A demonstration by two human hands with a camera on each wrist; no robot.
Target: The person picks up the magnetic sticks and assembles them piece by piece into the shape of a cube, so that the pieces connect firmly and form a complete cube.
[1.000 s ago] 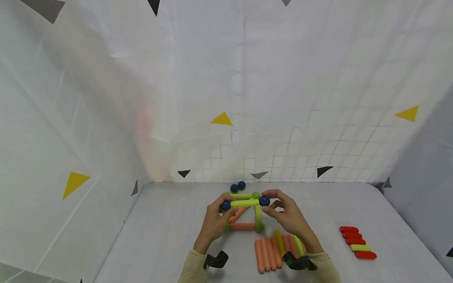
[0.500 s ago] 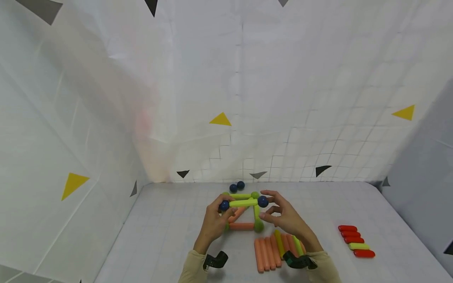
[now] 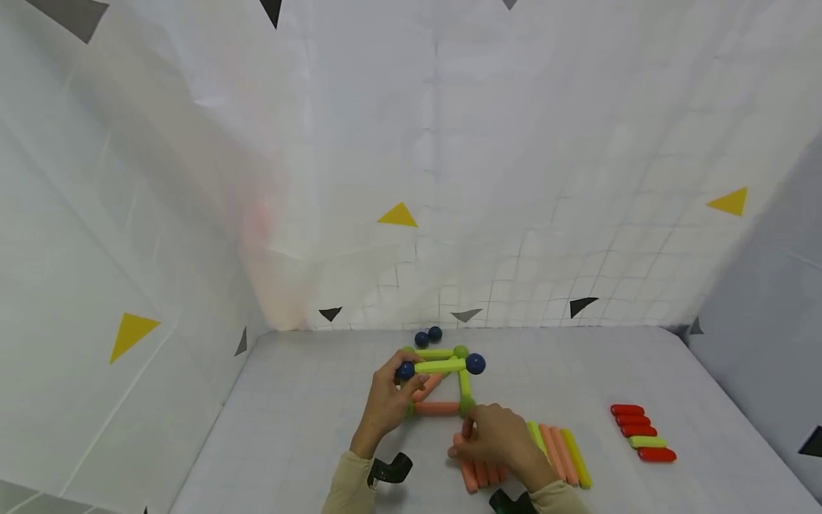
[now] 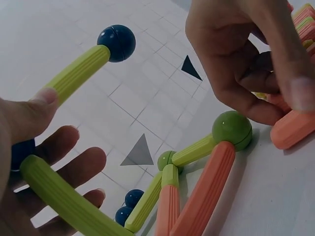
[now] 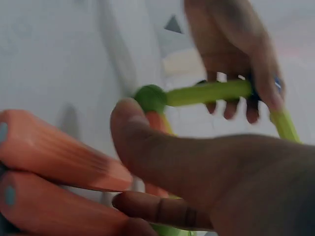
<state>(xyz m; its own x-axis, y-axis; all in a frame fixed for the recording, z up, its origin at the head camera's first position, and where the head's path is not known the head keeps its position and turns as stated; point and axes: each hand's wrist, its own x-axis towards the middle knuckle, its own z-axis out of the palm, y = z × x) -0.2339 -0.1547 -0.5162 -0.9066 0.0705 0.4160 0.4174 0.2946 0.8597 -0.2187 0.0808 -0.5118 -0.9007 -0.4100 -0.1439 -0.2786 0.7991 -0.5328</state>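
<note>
My left hand (image 3: pixel 384 396) holds a blue ball (image 3: pixel 405 370) and the yellow-green magnetic rod (image 3: pixel 439 365) joined to it. Its thumb presses on that rod in the left wrist view. Another blue ball (image 4: pixel 116 43) caps the rod's far end. A second yellow-green rod (image 4: pixel 74 199) runs down from the held ball. Below lies a frame of green balls (image 4: pixel 232 130), yellow-green rods and orange rods (image 3: pixel 437 408). My right hand (image 3: pixel 504 439) is over a row of loose orange rods (image 5: pixel 59 152). Thumb and forefinger are spread about one rod's tip, with no plain grip.
Two loose blue balls (image 3: pixel 428 337) lie behind the frame. Right of my right hand, yellow-green, orange and yellow rods (image 3: pixel 574 457) continue the row. Farther right are several red rods (image 3: pixel 638 432) with one yellow-green among them. White sheet walls (image 3: pixel 552 164) enclose the table.
My right hand has left the far blue ball and come down toward me onto the loose orange rods. The left hand still holds the rod and ball in nearly the same place.
</note>
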